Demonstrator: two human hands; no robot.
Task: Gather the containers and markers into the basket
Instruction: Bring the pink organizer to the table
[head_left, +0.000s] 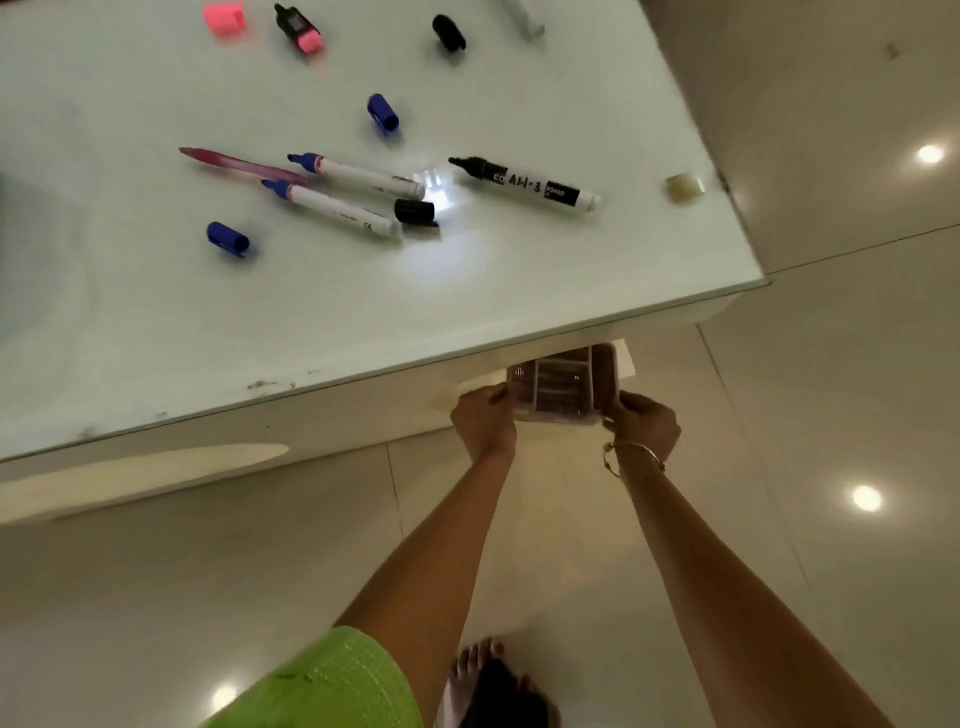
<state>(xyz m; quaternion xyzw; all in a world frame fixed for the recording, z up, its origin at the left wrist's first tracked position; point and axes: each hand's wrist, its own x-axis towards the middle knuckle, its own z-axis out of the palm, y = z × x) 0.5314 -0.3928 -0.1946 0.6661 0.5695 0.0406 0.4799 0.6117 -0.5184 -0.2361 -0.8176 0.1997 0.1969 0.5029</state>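
Observation:
Below the table's front edge, my left hand (480, 415) and my right hand (644, 421) each grip one side of a clear plastic basket (563, 387) with compartments, partly hidden under the edge. On the white table (156, 322) lie uncapped markers: two blue-tipped ones (358, 174) (332, 208), a black one (524, 183) and a pink highlighter (300, 28). A pink pen-like stick (234, 162) lies beside them. Loose caps are scattered: two blue (383, 111) (227, 238), two black (448, 32) (414, 212), one pink (224, 18).
A small beige block (684, 186) sits near the table's right edge. A clear object (527, 21) lies at the top edge of view. Glossy tiled floor (779, 519) lies below, with my bare foot (483, 680) on it.

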